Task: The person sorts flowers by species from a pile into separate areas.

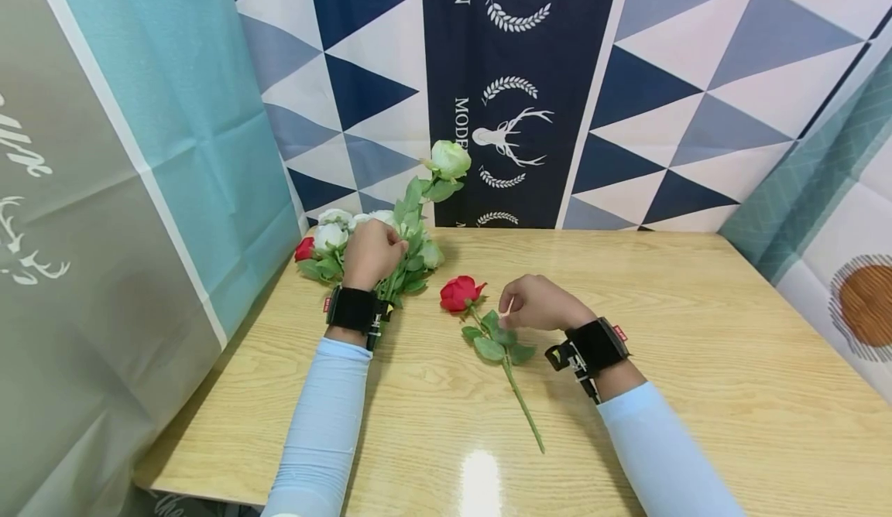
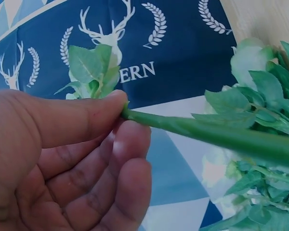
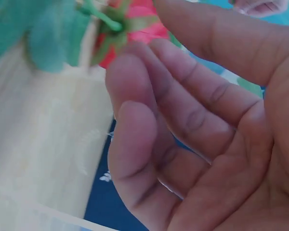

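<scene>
My left hand [image 1: 374, 254] pinches a green stem [image 2: 207, 132] between thumb and fingertips, seen close in the left wrist view. A pale greenish-white rose [image 1: 449, 159] on a leafy stem rises above that hand. Under and around the hand lies a bunch of white roses [image 1: 331, 236] with green leaves. Beside its leaves hovers my right hand [image 1: 547, 303], fingers loosely bent, with a gap between thumb and fingers. A single red rose [image 1: 460, 294] lies on the table just left of that hand, its stem pointing toward the near side.
Another red bloom [image 1: 304, 249] shows at the left edge of the bunch. The wooden table [image 1: 697, 331] runs back to a patterned cloth [image 1: 641, 91], with a grey and blue cloth [image 1: 181, 153] hanging along the left side.
</scene>
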`<control>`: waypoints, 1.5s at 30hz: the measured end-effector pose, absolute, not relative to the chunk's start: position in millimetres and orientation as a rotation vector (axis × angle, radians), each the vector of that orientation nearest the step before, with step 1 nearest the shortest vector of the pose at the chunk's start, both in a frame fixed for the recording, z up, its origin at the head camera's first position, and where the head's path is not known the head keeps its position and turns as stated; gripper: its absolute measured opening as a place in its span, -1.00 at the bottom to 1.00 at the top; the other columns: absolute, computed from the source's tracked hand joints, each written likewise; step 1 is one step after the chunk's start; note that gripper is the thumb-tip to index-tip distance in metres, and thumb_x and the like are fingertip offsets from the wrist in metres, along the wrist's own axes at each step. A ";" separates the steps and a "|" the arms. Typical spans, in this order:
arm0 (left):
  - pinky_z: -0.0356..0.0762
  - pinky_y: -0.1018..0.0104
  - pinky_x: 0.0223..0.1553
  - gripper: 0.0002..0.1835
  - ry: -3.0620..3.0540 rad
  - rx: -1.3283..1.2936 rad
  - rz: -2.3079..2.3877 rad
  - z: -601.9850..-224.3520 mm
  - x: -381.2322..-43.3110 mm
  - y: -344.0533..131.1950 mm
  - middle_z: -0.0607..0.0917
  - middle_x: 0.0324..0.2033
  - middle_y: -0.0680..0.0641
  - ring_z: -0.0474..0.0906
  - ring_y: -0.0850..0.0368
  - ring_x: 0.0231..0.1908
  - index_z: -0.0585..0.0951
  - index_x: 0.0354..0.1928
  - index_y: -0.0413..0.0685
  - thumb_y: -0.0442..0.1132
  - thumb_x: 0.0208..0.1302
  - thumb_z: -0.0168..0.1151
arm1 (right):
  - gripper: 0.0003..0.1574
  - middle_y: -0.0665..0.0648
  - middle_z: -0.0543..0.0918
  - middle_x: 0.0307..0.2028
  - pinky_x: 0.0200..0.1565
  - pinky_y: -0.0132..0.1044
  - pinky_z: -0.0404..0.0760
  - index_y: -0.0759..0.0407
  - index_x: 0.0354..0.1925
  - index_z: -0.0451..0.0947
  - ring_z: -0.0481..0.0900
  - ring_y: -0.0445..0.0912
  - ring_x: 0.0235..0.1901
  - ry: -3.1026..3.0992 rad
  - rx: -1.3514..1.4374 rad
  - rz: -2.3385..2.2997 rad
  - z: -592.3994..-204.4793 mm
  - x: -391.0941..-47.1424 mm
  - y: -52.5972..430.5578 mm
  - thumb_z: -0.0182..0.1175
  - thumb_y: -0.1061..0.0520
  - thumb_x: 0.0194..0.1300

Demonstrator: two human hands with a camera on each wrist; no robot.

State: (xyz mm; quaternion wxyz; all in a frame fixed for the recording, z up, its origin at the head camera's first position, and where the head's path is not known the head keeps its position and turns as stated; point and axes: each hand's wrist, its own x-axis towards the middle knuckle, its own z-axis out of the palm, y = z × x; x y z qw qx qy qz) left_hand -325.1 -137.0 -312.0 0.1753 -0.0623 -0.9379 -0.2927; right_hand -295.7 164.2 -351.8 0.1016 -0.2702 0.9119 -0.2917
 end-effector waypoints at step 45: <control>0.56 0.35 -0.35 -0.90 -2.424 -0.780 -0.764 -302.0 -300.6 -60.7 0.80 -0.37 -0.01 0.68 0.17 -0.43 0.83 -0.29 -0.05 -0.23 0.36 0.39 | -0.70 0.04 0.79 -0.31 -0.21 -0.27 0.72 0.37 0.03 0.64 0.75 -0.09 -0.29 2.412 -0.816 -2.693 -310.4 -269.7 142.8 0.34 0.26 0.38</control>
